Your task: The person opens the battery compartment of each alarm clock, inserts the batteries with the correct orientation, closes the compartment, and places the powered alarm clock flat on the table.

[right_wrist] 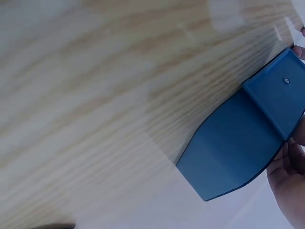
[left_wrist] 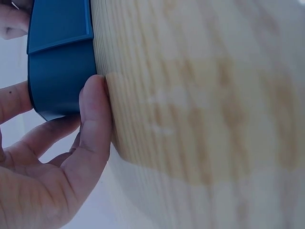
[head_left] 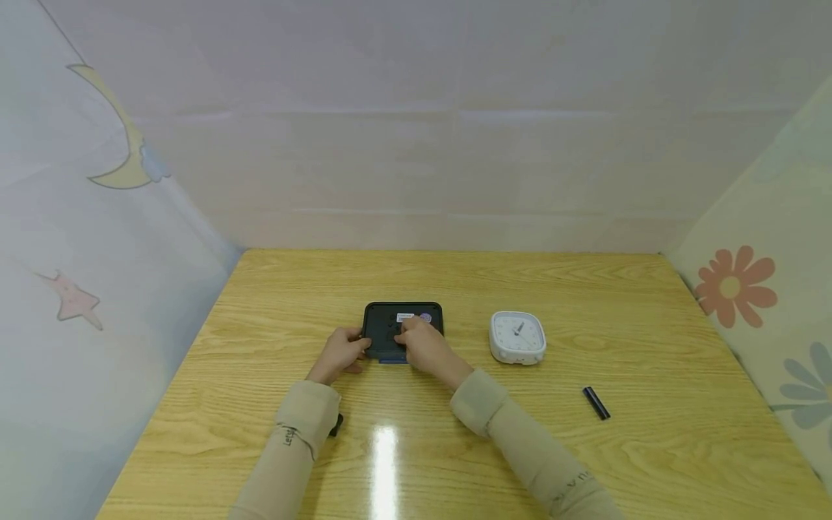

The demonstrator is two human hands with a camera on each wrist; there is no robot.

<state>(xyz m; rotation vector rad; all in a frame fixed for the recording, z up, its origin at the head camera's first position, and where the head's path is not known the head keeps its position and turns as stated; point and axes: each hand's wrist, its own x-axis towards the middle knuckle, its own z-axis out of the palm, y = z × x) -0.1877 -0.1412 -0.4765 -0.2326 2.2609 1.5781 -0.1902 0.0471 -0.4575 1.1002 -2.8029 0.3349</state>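
Note:
A black rectangular device [head_left: 383, 318] lies on the table with stickers on its upper face; its kind is not clear. My left hand [head_left: 341, 352] grips its left end, thumb on top and the other fingers round the side. In the left wrist view my left hand [left_wrist: 62, 167] holds the rounded end of the device [left_wrist: 62, 78]. My right hand [head_left: 425, 347] bends over the device's middle, fingertips touching its upper face; whether they pinch a small part is hidden. In the right wrist view the device's edge [right_wrist: 233, 143] shows, with a raised panel.
A white square alarm clock [head_left: 518, 337] stands face up right of the device. Farther right lies a short dark stick-shaped object [head_left: 596, 403]. A small black thing [head_left: 336, 425] shows partly beside the left sleeve. Cloth walls border the wooden table [head_left: 260, 318].

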